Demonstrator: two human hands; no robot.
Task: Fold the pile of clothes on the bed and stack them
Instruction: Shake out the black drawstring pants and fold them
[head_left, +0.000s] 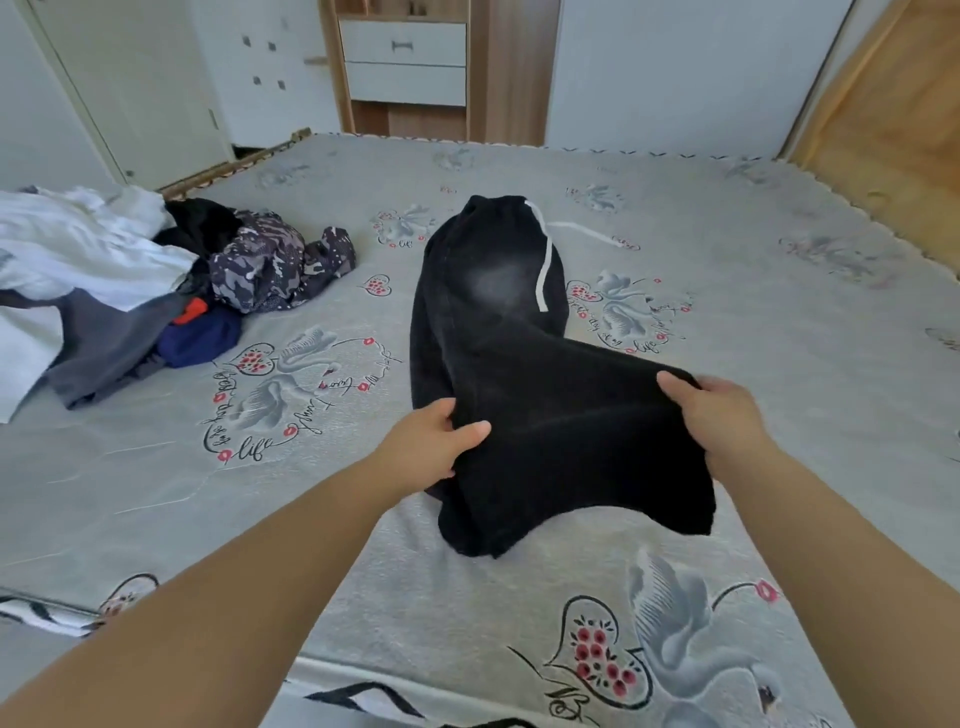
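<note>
Bed (727, 249): broad, flat, covered in a grey printed spread with swans and red hearts; we use it as the folding surface.

Pile of clothes (156, 291): loose heap at the bed's left side, well apart from the work; white cotton, grey, navy and a camouflage print, all crumpled and unfolded.

Black trousers (498, 364): soft, matte knit, waistband lying at the far end with a white drawstring (543, 260) trailing across it; the leg end is lifted off the bed.

Left hand (441, 441) and right hand (722, 410): each pinches one side of the raised leg end, thumbs on top.

Step in hand, as we judge it: carrying the legs over to the waistband. We keep both sides level and taut, land the hem square on the waist, tuck the drawstring in, then smooth the crease flat.
</note>
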